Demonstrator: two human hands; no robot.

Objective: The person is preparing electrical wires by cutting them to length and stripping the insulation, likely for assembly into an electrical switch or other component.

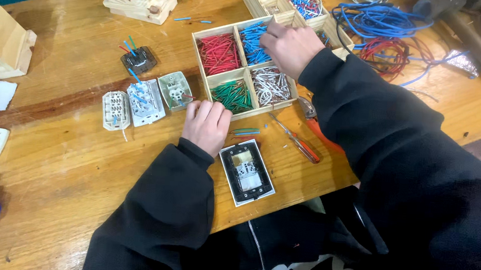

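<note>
The wooden table carries everything here. On it, in front of the person, stands a wooden tray with four compartments of short wire pieces: red wires far left, blue wires far right, green wires near left, white wires near right.

The right hand reaches over the far right compartment, with its fingertips down among the blue wires. The fingers look pinched together, but the hand hides their tips, so I cannot tell if a wire is already between them. The left hand lies on the table just beside the near left corner of the tray, knuckles up and fingers curled under; whether it holds something I cannot tell.

Near the left hand, close to the table edge, lies a black switch plate with its back side up. To the left are three white modules, some with blue wires already in them, and a dark module behind them. A screwdriver with an orange handle lies right of the plate, and two loose wires lie between tray and plate.

To pick well, I think it is best to pinch only one blue piece near its end and lift it straight up, so the neighbours do not come with it or fall into the red compartment. The left hand can press the tray corner to keep it from sliding.
</note>
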